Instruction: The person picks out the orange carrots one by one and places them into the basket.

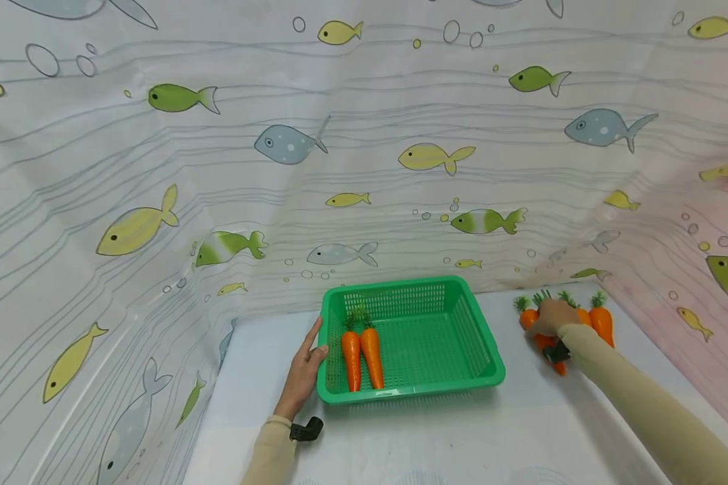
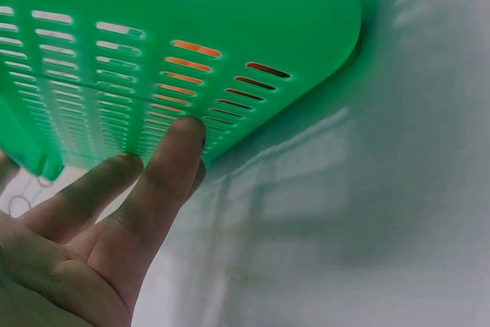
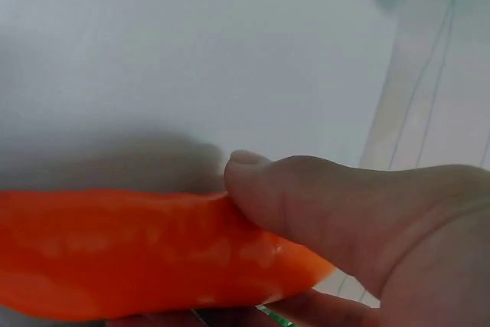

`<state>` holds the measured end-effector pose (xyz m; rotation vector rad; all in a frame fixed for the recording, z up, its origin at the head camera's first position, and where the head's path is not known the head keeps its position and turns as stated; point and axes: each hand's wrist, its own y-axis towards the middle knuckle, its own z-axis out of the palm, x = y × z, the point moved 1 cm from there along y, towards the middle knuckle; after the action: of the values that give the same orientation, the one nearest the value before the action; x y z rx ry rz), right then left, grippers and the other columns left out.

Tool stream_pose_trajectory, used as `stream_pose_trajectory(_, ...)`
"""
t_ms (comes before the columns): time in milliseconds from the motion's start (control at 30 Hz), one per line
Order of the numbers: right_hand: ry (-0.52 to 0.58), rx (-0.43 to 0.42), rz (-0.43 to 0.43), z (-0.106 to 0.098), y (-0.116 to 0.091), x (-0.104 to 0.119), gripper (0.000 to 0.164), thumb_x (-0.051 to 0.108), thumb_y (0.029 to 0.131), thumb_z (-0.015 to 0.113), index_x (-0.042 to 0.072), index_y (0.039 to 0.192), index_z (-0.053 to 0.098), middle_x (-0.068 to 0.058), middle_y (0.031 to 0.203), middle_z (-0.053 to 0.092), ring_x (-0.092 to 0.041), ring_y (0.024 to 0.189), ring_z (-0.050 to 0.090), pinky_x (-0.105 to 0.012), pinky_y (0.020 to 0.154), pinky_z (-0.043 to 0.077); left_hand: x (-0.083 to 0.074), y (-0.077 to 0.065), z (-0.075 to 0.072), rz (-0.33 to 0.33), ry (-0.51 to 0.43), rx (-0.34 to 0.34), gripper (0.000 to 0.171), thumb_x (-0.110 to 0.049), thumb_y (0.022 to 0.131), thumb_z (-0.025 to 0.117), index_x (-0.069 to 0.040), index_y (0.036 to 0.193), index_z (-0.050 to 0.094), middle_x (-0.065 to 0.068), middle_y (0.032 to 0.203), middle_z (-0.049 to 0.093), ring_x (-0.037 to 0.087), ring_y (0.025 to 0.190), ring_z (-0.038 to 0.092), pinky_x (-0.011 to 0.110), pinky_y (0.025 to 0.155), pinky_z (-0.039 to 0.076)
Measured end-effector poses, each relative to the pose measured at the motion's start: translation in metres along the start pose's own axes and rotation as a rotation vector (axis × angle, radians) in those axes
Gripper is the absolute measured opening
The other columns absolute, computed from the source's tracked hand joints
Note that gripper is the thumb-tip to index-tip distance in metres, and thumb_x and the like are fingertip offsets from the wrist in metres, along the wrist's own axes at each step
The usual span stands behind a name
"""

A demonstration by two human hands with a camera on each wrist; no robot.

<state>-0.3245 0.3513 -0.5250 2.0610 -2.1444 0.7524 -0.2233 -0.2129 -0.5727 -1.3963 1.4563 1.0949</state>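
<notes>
A green plastic basket [image 1: 412,391] with slotted walls stands on the table, and two orange carrots with green tops, one carrot [image 1: 352,360] beside another carrot [image 1: 372,357], lie in its left end. My left hand [image 1: 303,370] rests against the basket's left side. In the left wrist view its extended fingers [image 2: 164,189] touch the slotted wall. Off to the right, my right hand [image 1: 553,318] grips a carrot [image 3: 122,254], thumb on one side and fingers on the other, partly hidden beneath it. The carrot's tip points toward the front of the table in the head view.
More carrots lie around the right hand, one carrot [image 1: 602,325] to its right and another carrot [image 1: 527,317] to its left; some are partly covered by the hand. A fish-patterned curtain [image 1: 370,222] hangs behind and on both sides of the white table [image 1: 437,444].
</notes>
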Motion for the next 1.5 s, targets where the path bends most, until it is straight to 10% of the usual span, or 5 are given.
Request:
stream_pose_trajectory(133,-0.001,0.001,-0.015,-0.003,0.001,0.002,0.04,0.025,0.081,0.088,-0.003,0.09,0.062,-0.014,0.083,0.06,-0.03,0.077,0.058,-0.034,0.064,0.051,-0.001,0.0,0.0,0.006,0.004,-0.004,0.061,-0.041,0.112,0.05,-0.045,0.168,0.026,0.005,0.176,0.026,0.036,0.132,0.061,0.053,0.104,0.051)
stream_pose_trajectory(400,0.1,0.073,0.003,-0.011,0.0,0.0,0.069,0.029,0.086,0.087,-0.02,0.125,0.059,-0.029,0.108,0.065,-0.032,0.084,0.062,-0.036,0.068,0.057,-0.001,0.0,0.0,0.015,-0.003,-0.002,0.061,-0.04,0.112,0.05,-0.046,0.167,0.026,0.005,0.176,0.028,0.037,0.141,0.055,0.059,0.112,0.044)
stream_pose_trajectory(633,0.18,0.123,0.005,-0.014,0.003,-0.001,0.08,0.03,0.089,0.084,-0.021,0.139,0.047,-0.037,0.122,0.06,-0.031,0.089,0.066,-0.038,0.071,0.062,-0.001,0.0,-0.002,-0.003,-0.008,0.0,0.061,-0.04,0.112,0.05,-0.043,0.168,0.027,0.023,0.14,0.068,0.026,0.106,0.071,0.043,0.095,0.054)
stream_pose_trajectory(1500,0.475,0.378,-0.108,-0.029,0.006,0.028,0.089,0.027,0.102,0.072,-0.018,0.158,0.02,-0.035,0.133,0.061,-0.031,0.103,0.075,-0.048,0.09,0.062,0.002,0.001,-0.001,-0.002,-0.002,-0.001,0.061,-0.04,0.111,0.052,-0.044,0.168,0.028,0.023,0.134,0.071,0.023,0.098,0.069,0.04,0.089,0.054)
